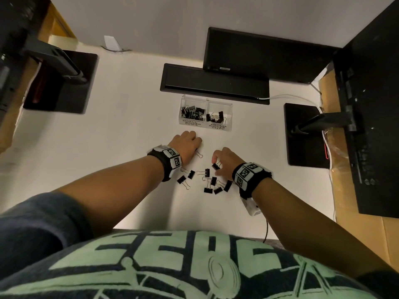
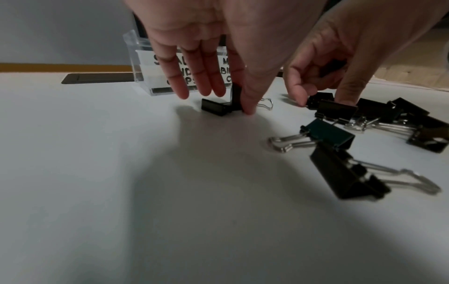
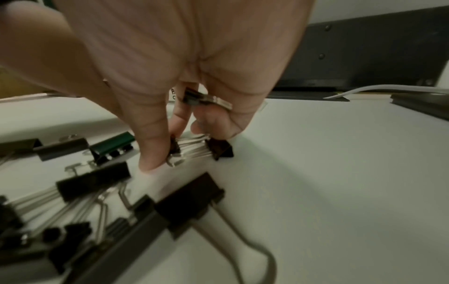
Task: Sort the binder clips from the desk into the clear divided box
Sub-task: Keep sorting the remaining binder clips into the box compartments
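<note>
The clear divided box (image 1: 206, 124) stands at mid-desk with black clips in both labelled compartments, small on the left and medium on the right. Several black binder clips (image 1: 210, 182) lie scattered nearer me. My left hand (image 1: 186, 140) reaches down just before the box; its thumb and forefinger (image 2: 245, 86) pinch a small clip (image 2: 237, 96) standing on the desk, beside another small clip (image 2: 215, 107). My right hand (image 1: 223, 158) hovers over the pile. Its curled fingers hold one clip (image 3: 206, 100) while thumb (image 3: 153, 146) and forefinger pinch a second clip (image 3: 175, 149).
A black cable-slot cover (image 1: 213, 83) and a monitor (image 1: 259, 55) sit behind the box. Monitor stands (image 1: 62, 83) (image 1: 306, 134) flank the desk left and right. A white cable (image 1: 289, 97) runs at back right. The desk's near edge (image 1: 194, 230) is by my body.
</note>
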Action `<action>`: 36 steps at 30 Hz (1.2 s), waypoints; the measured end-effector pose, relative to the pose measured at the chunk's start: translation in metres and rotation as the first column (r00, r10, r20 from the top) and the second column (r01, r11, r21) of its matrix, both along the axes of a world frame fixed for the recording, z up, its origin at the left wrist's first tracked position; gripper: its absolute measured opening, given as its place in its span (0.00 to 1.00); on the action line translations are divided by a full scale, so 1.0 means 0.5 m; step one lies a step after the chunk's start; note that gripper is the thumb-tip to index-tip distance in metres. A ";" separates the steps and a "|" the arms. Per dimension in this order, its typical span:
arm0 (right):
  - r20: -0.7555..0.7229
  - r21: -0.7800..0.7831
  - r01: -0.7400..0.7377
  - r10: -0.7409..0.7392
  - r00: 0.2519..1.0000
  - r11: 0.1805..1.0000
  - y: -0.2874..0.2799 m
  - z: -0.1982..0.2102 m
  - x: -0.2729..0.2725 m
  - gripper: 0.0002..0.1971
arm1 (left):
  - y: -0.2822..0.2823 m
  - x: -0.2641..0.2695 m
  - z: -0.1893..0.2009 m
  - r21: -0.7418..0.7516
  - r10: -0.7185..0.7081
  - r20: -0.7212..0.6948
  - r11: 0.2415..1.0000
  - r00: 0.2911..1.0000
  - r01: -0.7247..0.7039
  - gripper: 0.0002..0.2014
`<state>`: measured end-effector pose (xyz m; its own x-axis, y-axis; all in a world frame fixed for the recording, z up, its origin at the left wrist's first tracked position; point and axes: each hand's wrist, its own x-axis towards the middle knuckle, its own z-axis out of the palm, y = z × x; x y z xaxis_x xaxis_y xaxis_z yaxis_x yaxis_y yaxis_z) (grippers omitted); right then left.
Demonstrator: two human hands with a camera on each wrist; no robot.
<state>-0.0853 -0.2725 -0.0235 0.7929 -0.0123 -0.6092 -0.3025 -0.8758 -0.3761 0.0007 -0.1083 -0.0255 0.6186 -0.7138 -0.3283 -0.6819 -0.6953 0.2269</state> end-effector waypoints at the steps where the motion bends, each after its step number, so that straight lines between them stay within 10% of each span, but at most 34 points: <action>1: 0.007 0.002 -0.002 0.002 1.000 1.000 -0.001 0.002 0.001 0.16 | 0.001 0.000 -0.001 0.002 0.031 -0.025 1.000 0.999 -0.030 0.16; 11: 0.153 0.309 0.477 -0.538 0.829 0.823 -0.036 0.110 0.129 0.12 | 0.008 -0.003 -0.017 -0.145 0.196 -0.213 0.963 0.957 -0.229 0.12; 21: 0.130 -0.075 0.394 -0.382 0.915 0.916 -0.035 0.123 0.256 0.17 | 0.002 -0.009 -0.007 -0.166 0.322 -0.328 0.906 0.888 -0.390 0.11; 33: 0.340 0.258 0.520 -0.580 0.740 0.815 -0.058 0.125 0.165 0.14 | 0.003 -0.021 -0.012 -0.148 0.339 -0.266 0.911 0.902 -0.386 0.10; 36: 0.300 0.142 0.482 -0.501 0.812 0.865 -0.062 0.120 0.122 0.10 | 0.000 -0.023 -0.008 -0.124 0.301 -0.253 0.933 0.920 -0.339 0.09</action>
